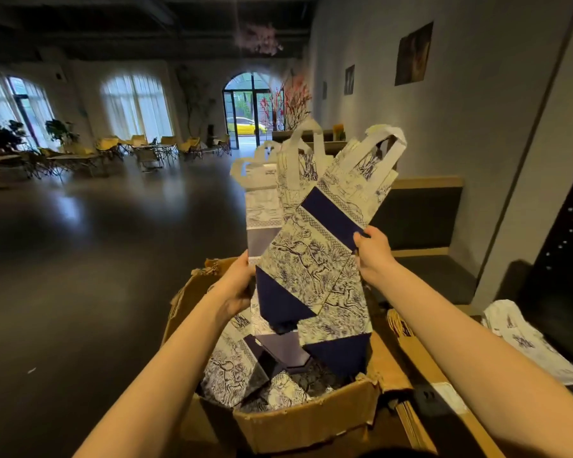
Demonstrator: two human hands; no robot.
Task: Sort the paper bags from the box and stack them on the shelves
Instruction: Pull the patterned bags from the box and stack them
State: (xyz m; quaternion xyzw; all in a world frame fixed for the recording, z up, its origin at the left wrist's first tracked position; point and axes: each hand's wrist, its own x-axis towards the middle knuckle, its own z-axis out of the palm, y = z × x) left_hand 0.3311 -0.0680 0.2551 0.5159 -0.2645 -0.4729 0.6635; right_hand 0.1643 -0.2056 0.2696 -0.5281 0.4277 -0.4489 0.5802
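Centre of the frame, I see a fanned bundle of flat paper bags [315,246], white with blue print and navy bands, held up above the box [311,421], handles pointing to the upper right. My left hand [242,282] grips the bundle's left edge, fingers curled behind it. My right hand [372,251] pinches the right edge on a navy band, thumb in front. Below, the torn cardboard box sits open with more bags [242,365] of the same print lying loose inside. At lower right, just beside the box, brown cardboard sheets [407,335] lean on edge, and further right lies another white printed bag [523,338]. Upper left shows a dark floor [80,259], yellow chairs [166,145] and arched windows [136,104].
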